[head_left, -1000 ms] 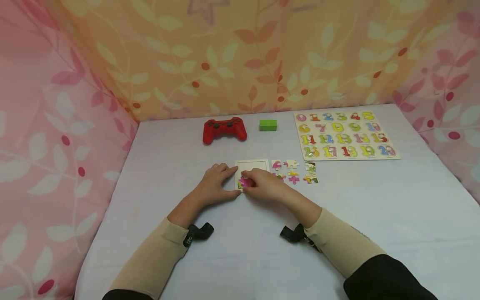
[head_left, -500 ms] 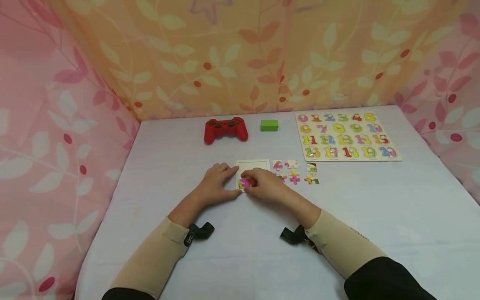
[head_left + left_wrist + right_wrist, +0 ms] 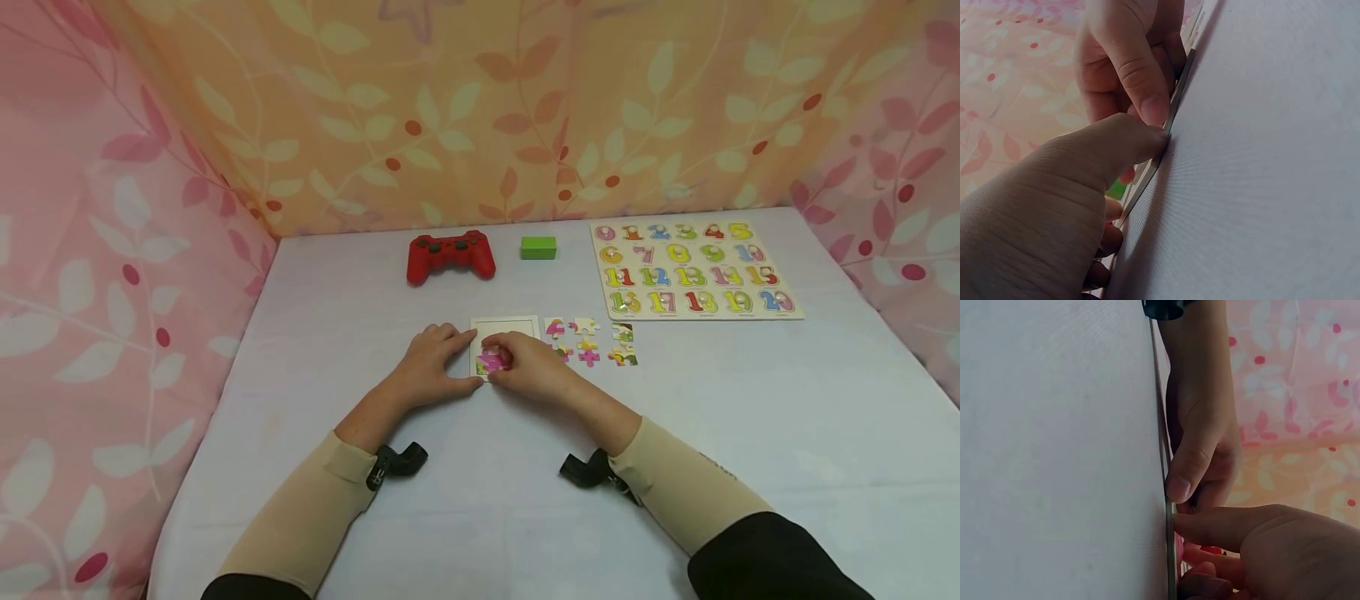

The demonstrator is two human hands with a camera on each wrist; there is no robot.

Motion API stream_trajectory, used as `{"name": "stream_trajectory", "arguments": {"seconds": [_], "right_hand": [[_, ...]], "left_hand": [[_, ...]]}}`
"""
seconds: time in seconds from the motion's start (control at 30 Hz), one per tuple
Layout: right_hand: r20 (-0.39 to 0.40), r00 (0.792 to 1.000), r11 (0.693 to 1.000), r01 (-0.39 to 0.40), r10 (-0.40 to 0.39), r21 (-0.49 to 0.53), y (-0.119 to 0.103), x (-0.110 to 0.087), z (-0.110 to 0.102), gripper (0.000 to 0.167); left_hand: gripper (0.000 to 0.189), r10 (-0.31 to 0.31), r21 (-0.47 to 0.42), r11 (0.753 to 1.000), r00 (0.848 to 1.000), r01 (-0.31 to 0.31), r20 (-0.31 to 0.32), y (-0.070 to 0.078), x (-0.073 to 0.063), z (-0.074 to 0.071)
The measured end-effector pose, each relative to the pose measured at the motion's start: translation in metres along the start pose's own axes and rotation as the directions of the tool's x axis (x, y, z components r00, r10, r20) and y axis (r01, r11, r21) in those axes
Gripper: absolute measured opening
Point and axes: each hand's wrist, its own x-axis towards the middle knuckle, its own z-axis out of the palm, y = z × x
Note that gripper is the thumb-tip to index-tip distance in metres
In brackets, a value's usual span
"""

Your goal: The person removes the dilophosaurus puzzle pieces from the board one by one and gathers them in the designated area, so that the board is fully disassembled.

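In the head view a small jigsaw tray (image 3: 505, 326) with a pale base lies on the white table between the hands. My left hand (image 3: 431, 367) holds its left side, thumb at the near corner and forefinger farther up the edge. The left wrist view shows that thumb (image 3: 1141, 142) right at the tray's rim. My right hand (image 3: 534, 367) reaches over the tray and pinches a pink jigsaw piece (image 3: 490, 361) low in the near left part. Its fingers partly hide the piece. Several loose jigsaw pieces (image 3: 588, 357) lie just right of the tray.
Behind the tray are a red game controller (image 3: 451, 257) and a green block (image 3: 538, 248). A number puzzle board (image 3: 696, 271) lies at the back right. Patterned cloth (image 3: 450, 117) stands along the table's back and sides.
The right fingers have shifted very slightly over the pink piece, and more of its pink surface shows. The left hand stays at the tray's edge.
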Motion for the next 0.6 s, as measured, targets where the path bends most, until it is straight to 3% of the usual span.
{"name": "stream_trajectory", "arguments": {"seconds": [0.17,0.4,0.6], "right_hand": [[-0.013,1.0,0.998,0.023,-0.024,-0.059,-0.0001,0.0001,0.0017,0.047],[-0.052,0.999,1.0,0.007,-0.006,0.023,0.0024,0.0017,0.0036,0.044],[-0.08,0.997,0.999,0.013,-0.01,0.036,0.0026,0.0007,0.0047,0.044]], "left_hand": [[0.077,0.007,-0.002,1.0,1.0,-0.007,-0.001,-0.0009,0.0003,-0.0003],[0.077,0.007,0.001,1.0,1.0,-0.007,-0.004,0.0004,0.0008,-0.0021],[0.078,0.004,-0.003,1.0,1.0,-0.004,-0.008,0.001,-0.0002,-0.002]]}}
